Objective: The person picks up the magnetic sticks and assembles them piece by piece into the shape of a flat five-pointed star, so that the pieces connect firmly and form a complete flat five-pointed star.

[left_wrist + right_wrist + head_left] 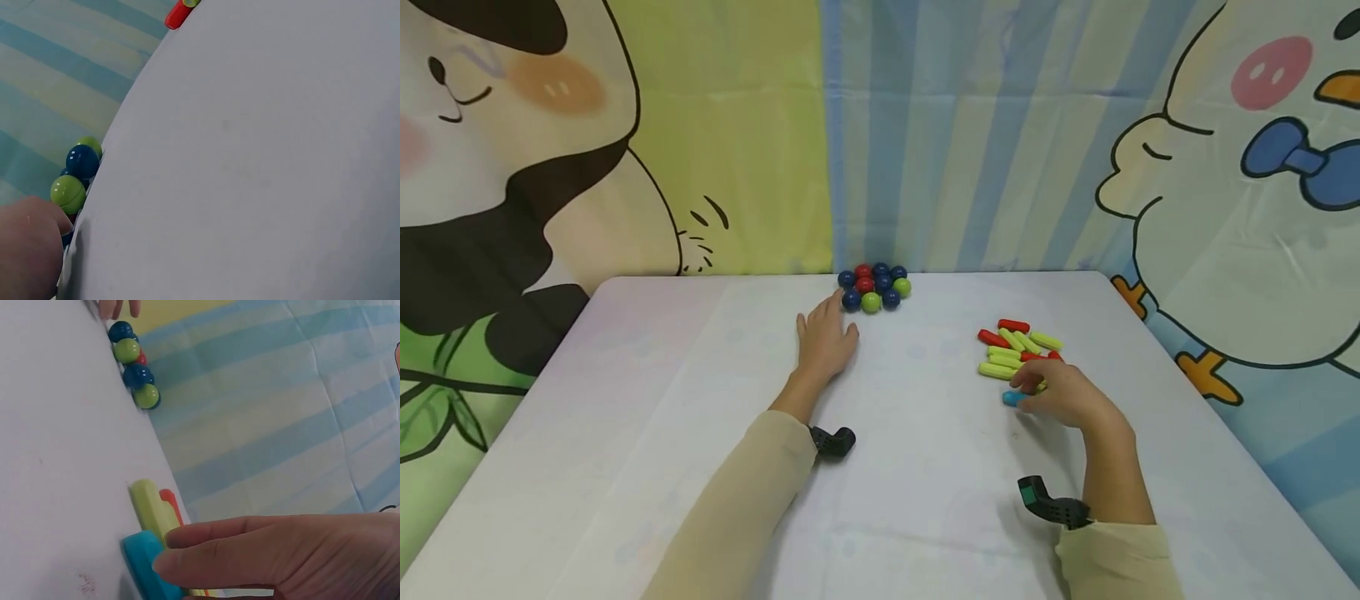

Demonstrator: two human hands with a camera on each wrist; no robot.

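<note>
My left hand [823, 337] lies flat on the white table [625, 400], its fingertips just short of a tight cluster of blue, red and green balls [874, 286]. In the left wrist view the left hand [28, 250] sits beside a green ball [69, 192] and a blue ball [82, 160]. My right hand [1060, 392] arches over the near edge of a pile of yellow-green and red sticks [1015, 346] and pinches a blue stick [1013, 398] at its fingertips. The right wrist view shows the right hand [281, 556] with fingers across the blue stick [144, 562], next to a yellow-green stick [150, 506].
Cartoon-printed cloth hangs behind and beside the table [970, 133]. The ball cluster lies close to the table's far edge. A black wrist-camera mount [833, 440] sits on the left wrist, and another mount [1048, 502] on the right.
</note>
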